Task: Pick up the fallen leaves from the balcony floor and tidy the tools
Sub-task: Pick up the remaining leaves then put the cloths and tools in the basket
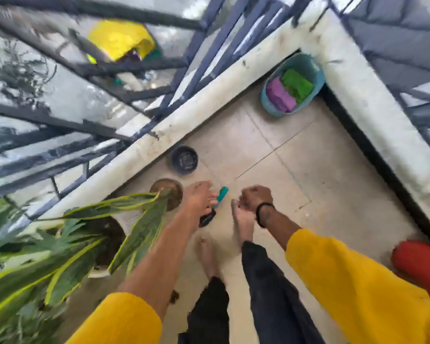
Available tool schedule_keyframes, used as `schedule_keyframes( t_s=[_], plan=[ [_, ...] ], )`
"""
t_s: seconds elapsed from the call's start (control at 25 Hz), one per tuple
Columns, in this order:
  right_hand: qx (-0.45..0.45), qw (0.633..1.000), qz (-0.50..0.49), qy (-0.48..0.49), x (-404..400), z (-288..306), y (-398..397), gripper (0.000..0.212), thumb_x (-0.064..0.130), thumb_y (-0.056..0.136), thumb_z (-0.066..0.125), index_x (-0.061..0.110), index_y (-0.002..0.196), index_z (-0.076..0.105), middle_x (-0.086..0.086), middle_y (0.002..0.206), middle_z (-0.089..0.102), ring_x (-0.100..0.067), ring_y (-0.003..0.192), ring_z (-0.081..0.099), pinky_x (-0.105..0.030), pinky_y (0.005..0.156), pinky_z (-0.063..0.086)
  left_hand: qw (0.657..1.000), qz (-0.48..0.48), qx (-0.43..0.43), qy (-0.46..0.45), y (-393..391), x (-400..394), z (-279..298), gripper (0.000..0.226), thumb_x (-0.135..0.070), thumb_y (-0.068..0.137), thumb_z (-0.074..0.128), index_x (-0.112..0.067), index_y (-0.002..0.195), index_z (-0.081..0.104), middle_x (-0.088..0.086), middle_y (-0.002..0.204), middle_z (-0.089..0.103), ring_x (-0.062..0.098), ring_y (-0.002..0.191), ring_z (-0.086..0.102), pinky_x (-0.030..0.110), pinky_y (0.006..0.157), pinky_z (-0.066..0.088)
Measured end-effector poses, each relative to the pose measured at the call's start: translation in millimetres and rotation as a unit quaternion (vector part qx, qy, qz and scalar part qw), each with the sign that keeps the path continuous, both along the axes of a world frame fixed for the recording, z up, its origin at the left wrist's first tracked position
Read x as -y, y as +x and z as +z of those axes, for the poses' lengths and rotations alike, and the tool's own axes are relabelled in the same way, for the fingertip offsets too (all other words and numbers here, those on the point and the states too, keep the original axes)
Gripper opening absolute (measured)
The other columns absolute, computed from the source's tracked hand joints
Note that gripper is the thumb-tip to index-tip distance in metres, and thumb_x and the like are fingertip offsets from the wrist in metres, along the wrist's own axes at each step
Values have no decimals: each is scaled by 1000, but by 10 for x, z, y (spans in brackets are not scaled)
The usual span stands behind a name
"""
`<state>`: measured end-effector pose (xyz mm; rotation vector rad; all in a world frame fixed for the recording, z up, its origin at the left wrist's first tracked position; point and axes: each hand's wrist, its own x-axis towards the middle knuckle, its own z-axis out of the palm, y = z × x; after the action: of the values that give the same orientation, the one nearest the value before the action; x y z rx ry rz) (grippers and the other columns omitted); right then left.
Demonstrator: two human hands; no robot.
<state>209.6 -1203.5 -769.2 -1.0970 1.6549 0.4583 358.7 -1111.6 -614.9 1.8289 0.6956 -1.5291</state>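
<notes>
Near the balcony floor's railing edge, left hand grips a teal-handled tool; right hand curls, contents unclear. Best carried level.

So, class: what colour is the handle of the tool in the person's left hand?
Teal, on the tool the left hand holds; head view.

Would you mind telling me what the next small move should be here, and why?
Probably carry the teal-handled tool, which the left hand grips, to the blue basket in the corner; tools belong tidied, and the curled right hand seems occupied, though blur hides with what.
</notes>
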Motion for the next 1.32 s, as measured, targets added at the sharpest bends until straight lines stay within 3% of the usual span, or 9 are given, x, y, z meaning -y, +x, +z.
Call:
schedule_keyframes(
  t_s=[0.12,0.32,0.48,0.68,0.8,0.92,1.04,1.16,1.32],
  plan=[
    [27,990,-142,-1,134,128,-750,18,30,60,62,16,66,73,-7,67,74,-33,74,74,-50,72,62,996,-78,16,-28,-293,253,346,29,-29,105,45,-16,82,57,2,76,56,12,64,49,23,58,33],
    [71,941,-330,-38,235,1276,-1732,12,5,80,69,13,71,65,-16,70,68,-30,63,66,-37,61,55,971,-221,55,-71,-1348,545,616,16,-31,98,56,-19,104,64,7,89,71,19,73,63,25,61,41],
    [55,905,-421,-12,-1,1394,-2849,6,15,59,66,11,64,63,-16,67,67,-33,64,67,-42,62,57,945,-318,4,-82,-2426,519,924,13,-30,100,53,-21,101,62,6,89,69,18,72,61,26,63,39],
    [10,843,-537,-25,-359,1641,-4277,10,1,87,61,6,82,68,-12,62,67,-21,49,61,-27,48,53,887,-458,-26,-62,-3646,446,879,24,-32,100,53,-15,112,65,7,92,71,20,76,61,27,64,39],
    [-47,830,-555,-21,-552,1410,-4990,7,7,79,67,13,76,69,-10,70,73,-25,63,69,-42,68,63,857,-512,-24,-48,-4258,589,654,27,-33,99,53,-14,115,65,6,91,72,20,75,62,28,65,41],
    [-111,896,-428,-48,-592,1135,-5557,8,16,83,62,18,84,69,-9,91,74,-30,82,71,-40,79,62,819,-571,-18,-58,-4970,739,266,31,-35,101,50,-14,118,63,7,99,75,22,82,65,32,73,48],
    [-124,977,-161,-65,-514,723,-5975,33,14,94,55,18,127,61,-14,120,66,-35,109,64,-35,90,53,772,-629,-7,-86,-5587,892,-288,33,-35,101,49,-10,116,66,11,101,75,27,90,69,35,77,50],
    [-118,988,60,-77,-380,131,-6287,47,10,97,45,21,143,45,-21,121,62,-39,107,63,-41,84,53,729,-677,-12,-96,-6005,1031,-849,33,-34,100,49,-8,110,67,14,103,74,33,97,70,34,75,49],
    [-138,964,227,-27,-249,-704,-6541,50,12,101,40,20,150,34,-23,127,55,-41,109,62,-46,81,53,712,-697,-16,-90,-6144,1047,-1500,43,-38,93,49,-3,108,68,17,98,75,36,90,71,32,71,45]
  ],
)
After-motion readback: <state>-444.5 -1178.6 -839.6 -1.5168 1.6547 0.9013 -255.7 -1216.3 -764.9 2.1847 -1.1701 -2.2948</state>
